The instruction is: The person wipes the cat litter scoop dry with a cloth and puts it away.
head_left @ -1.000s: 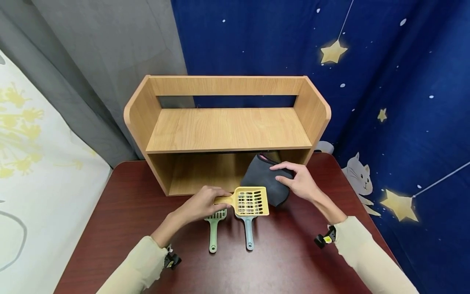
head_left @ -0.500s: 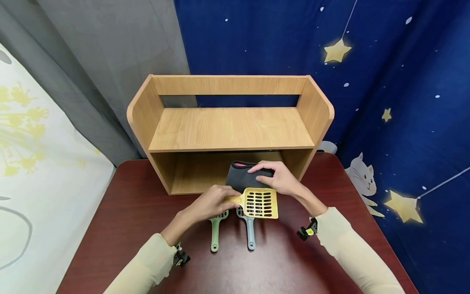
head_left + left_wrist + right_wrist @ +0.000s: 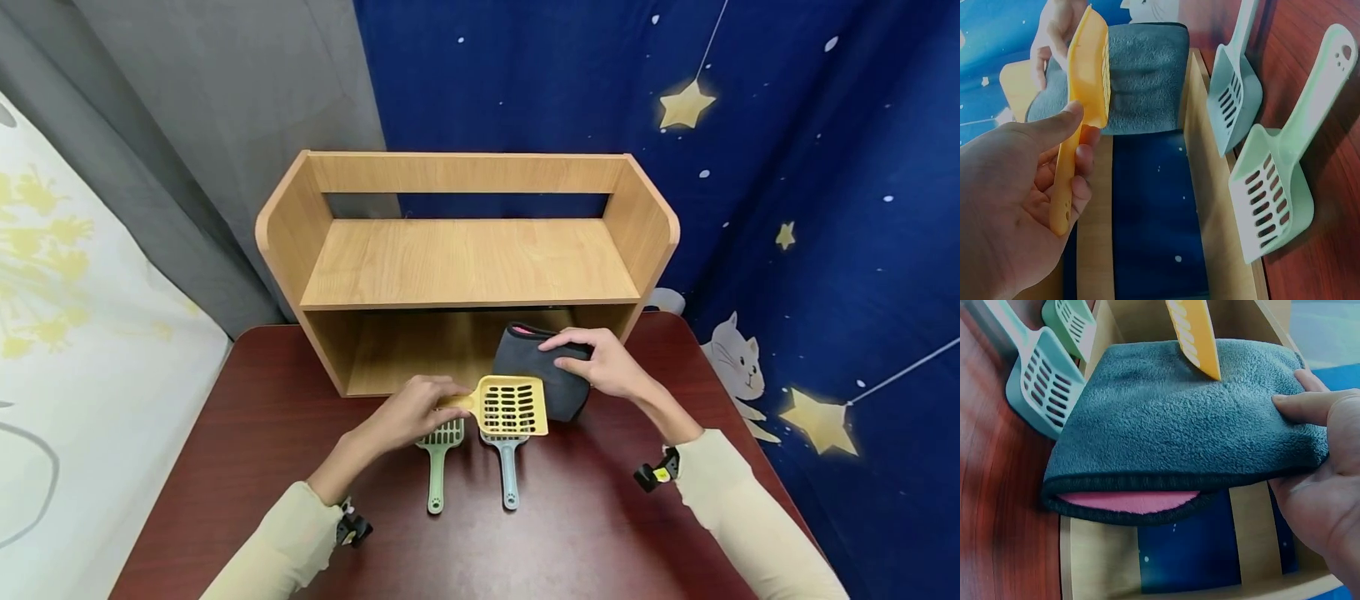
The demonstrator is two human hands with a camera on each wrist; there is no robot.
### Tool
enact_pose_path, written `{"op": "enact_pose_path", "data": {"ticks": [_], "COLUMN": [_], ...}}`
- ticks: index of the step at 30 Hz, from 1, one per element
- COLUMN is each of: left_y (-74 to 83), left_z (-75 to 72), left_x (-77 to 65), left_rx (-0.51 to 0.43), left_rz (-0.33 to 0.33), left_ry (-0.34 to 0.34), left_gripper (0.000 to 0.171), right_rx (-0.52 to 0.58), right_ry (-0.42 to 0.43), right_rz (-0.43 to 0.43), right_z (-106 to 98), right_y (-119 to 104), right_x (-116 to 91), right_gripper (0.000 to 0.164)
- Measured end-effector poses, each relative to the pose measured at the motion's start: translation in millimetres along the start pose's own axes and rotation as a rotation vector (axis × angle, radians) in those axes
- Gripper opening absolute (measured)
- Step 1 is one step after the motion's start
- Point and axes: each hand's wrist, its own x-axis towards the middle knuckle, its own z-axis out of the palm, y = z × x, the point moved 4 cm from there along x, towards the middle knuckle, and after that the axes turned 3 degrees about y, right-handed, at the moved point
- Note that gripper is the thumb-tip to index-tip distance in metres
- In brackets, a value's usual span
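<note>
My left hand [image 3: 411,408] pinches the handle of a yellow litter scoop [image 3: 513,406], its slotted head pointing right. In the left wrist view the thumb lies along the top of the yellow scoop's handle [image 3: 1063,181]. My right hand [image 3: 611,362] grips the right side of a folded dark grey fleece cloth [image 3: 1179,419]; pink shows inside its dark-trimmed fold. The cloth is just behind the yellow scoop; contact between them is unclear. A green litter scoop [image 3: 437,475] and a blue litter scoop [image 3: 509,479] lie below, their heads partly hidden.
A two-level wooden shelf [image 3: 472,262] stands at the back of the dark red table [image 3: 585,533]. The green and blue scoops' heads are near its lower front edge. A grey curtain [image 3: 225,108] and a blue starry curtain [image 3: 517,83] hang behind.
The right hand carried the cloth left behind the yellow scoop, then back right. The left hand with the yellow scoop shifted slightly right and back. The green and blue scoops stayed put.
</note>
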Motion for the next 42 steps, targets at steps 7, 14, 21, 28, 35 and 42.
{"op": "enact_pose_path", "data": {"ticks": [7,14,21,28,35,42], "left_y": [6.3,11.7,10.8,3.2,-2.4,-4.8], "left_z": [7.0,17.1,14.8,2.9,-1.3,-2.2], "left_x": [6.6,10.6,5.9,-3.5,-6.8,-11.1], "left_rx": [-0.007,-0.046,-0.043,0.012,-0.014,-0.077], "left_rz": [0.003,-0.019,-0.025,-0.042,-0.074,-0.097], "left_ry": [-0.039,-0.070,-0.064,0.017,0.079,0.169], "left_gripper": [0.028,0.024,0.026,0.029,0.028,0.030], "right_rx": [0.030,0.071,0.031,-0.064,-0.051,0.249], "right_ry": [-0.024,-0.038,-0.061,-0.010,0.171,0.389], "right_rz": [-0.040,-0.075,-0.050,0.046,0.179,0.282], "right_z": [20,39,31,1,-14,-8], "right_y": [-6,-15,-13,-7,-2,1], "right_x": [14,21,12,-4,-19,-34], "right_gripper": [0.030,0.031,0.032,0.031,0.031,0.038]}}
